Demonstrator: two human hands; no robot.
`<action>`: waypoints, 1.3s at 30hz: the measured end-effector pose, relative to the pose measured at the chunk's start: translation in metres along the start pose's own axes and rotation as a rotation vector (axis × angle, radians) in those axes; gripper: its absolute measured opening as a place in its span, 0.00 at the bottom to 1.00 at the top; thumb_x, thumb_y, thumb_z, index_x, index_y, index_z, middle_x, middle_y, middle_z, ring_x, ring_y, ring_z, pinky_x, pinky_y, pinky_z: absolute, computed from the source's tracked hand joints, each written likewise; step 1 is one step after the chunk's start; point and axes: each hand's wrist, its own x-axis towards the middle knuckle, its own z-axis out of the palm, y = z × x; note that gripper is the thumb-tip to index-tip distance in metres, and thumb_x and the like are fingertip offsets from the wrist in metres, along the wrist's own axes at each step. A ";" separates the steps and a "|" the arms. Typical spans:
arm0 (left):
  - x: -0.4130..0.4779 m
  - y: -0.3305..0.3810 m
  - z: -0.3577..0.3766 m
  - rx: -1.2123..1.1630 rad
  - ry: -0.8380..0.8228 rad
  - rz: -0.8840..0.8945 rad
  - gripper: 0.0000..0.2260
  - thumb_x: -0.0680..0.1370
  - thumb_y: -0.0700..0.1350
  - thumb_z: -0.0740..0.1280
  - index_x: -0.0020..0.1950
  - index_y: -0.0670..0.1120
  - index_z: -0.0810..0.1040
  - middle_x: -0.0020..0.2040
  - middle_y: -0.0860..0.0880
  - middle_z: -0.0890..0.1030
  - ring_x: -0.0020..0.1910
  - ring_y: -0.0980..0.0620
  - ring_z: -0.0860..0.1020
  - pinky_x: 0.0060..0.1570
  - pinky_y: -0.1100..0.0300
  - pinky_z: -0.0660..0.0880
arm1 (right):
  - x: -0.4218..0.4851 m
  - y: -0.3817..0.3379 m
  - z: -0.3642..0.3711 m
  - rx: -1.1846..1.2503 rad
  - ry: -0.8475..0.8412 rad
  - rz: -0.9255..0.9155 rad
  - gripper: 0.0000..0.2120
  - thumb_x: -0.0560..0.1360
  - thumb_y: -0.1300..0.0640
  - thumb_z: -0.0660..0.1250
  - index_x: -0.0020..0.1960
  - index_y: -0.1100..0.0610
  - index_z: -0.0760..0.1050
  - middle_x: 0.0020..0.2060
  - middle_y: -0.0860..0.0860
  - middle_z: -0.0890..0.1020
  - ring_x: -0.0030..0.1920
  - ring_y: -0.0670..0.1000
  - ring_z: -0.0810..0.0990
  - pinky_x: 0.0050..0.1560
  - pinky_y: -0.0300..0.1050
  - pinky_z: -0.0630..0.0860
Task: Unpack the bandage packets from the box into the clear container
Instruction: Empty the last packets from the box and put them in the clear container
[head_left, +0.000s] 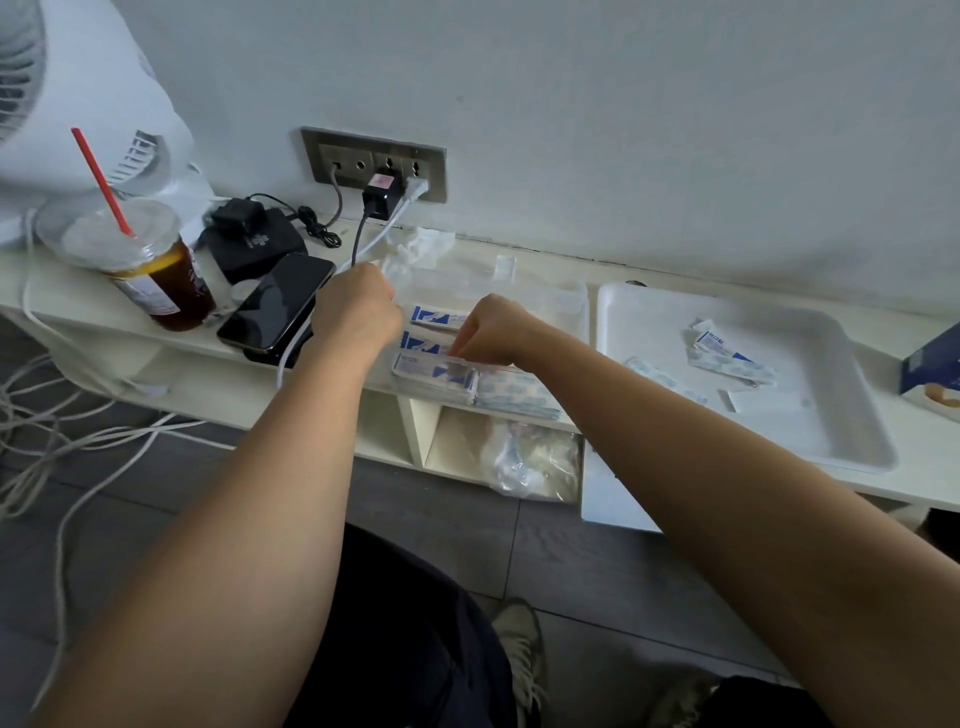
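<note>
**Stacking packets in the container**

Bandage packets (436, 371) sit in the clear container (571, 306), piled at its front edge, with two more flat behind the pile. Right hand (493, 332) is over the pile, fingers curled down, pinching the top packet. Left hand (358, 312) is fisted at the container's left wall; can't tell if it grips anything. White tray (649, 338) is just right of the container, with loose packets (727, 358) on it. The blue box (932, 364) is further right, past the tray. Phone (278, 301) lies just left of the container, iced drink cup (150, 270) beyond that. Wall socket (374, 163) is behind the container, up-left.
</note>
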 end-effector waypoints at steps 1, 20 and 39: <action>0.000 0.001 -0.001 0.001 -0.007 -0.005 0.05 0.74 0.38 0.66 0.38 0.42 0.76 0.33 0.47 0.74 0.35 0.45 0.73 0.26 0.61 0.62 | 0.000 0.000 0.001 -0.007 -0.006 -0.003 0.14 0.68 0.57 0.74 0.52 0.62 0.82 0.47 0.56 0.83 0.46 0.53 0.80 0.49 0.45 0.80; -0.059 0.196 0.052 -0.147 -0.120 0.671 0.06 0.76 0.43 0.65 0.51 0.50 0.79 0.50 0.49 0.80 0.49 0.48 0.77 0.47 0.59 0.71 | -0.100 0.163 -0.108 0.286 0.365 0.149 0.06 0.74 0.60 0.67 0.46 0.60 0.82 0.36 0.52 0.83 0.34 0.47 0.77 0.32 0.35 0.72; -0.064 0.241 0.129 0.101 -0.467 0.682 0.14 0.69 0.48 0.75 0.52 0.51 0.76 0.47 0.50 0.75 0.47 0.48 0.75 0.44 0.59 0.69 | -0.108 0.263 -0.093 -0.060 0.236 0.130 0.16 0.65 0.55 0.77 0.51 0.52 0.78 0.45 0.52 0.72 0.45 0.52 0.73 0.47 0.41 0.69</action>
